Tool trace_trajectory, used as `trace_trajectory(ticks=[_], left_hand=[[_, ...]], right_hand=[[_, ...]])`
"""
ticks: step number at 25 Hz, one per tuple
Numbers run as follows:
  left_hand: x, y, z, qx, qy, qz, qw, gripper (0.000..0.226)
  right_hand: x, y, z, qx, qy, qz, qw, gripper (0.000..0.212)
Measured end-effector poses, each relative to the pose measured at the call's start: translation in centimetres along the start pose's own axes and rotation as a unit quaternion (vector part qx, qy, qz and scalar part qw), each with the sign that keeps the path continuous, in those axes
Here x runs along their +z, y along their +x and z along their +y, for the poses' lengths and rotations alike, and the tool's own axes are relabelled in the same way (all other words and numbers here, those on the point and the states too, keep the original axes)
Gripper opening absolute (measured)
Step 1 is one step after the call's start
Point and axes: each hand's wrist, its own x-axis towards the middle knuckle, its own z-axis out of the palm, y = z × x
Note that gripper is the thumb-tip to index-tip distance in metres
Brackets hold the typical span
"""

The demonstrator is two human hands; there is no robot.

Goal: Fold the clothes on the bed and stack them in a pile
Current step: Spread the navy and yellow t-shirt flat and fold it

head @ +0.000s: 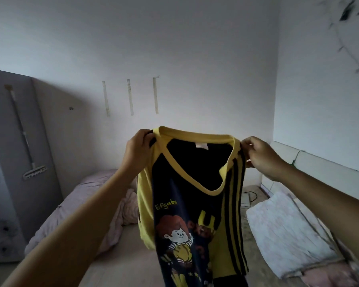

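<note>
— Holding it up by the shoulders, is that how the shirt (pixel 187 204) hangs?

— Yes. It is a dark navy shirt with a yellow V-neck collar, raised in the air in front of the person, above the bed (pixel 120 266), its lower part running out of the bottom of the view.

— What do the fingers do?

— The left hand (pixel 138 151) has its fingers curled round the left shoulder of the shirt, just beside the collar. The right hand (pixel 261 156) pinches the other shoulder between thumb and fingertips, the fingers bent and close together.

— What shows on the cloth?

— A cartoon child with reddish hair, yellow lettering above it, and yellow and dark stripes down the sleeve on the right side, which hangs folded in against the body. The left sleeve is plain yellow.

— And round about?

— A rumpled pinkish blanket (pixel 79 204) lies along the left side of the bed, next to a grey wardrobe (pixel 15 162). A white folded quilt (pixel 286 230) lies on the right, well apart from the shirt. Three strips of tape (pixel 130 97) are on the wall behind.
</note>
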Motion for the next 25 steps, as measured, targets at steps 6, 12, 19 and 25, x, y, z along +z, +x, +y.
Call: trace_trajectory(ticks=[6, 12, 19, 25], left_hand=[[-3.0, 3.1, -0.8, 0.044, 0.06, -0.019, 0.997, 0.022], [-6.4, 4.1, 1.3, 0.061, 0.103, 0.027, 0.992, 0.023], [-8.7, 3.2, 0.2, 0.131, 0.125, -0.145, 0.973, 0.026], [-9.7, 3.4, -0.5, 0.112, 0.196, -0.134, 0.965, 0.012]], right_hand=[[0.1, -0.9, -1.2, -0.2, -0.112, -0.07, 0.971, 0.028], [0.8, 1.1, -0.1, -0.417, -0.313, 0.031, 0.853, 0.05], [1.8, 3.0, -1.6, -0.195, -0.221, 0.083, 0.952, 0.022], [2.9, 2.5, -4.5, -0.017, 0.061, 0.008, 0.998, 0.016]])
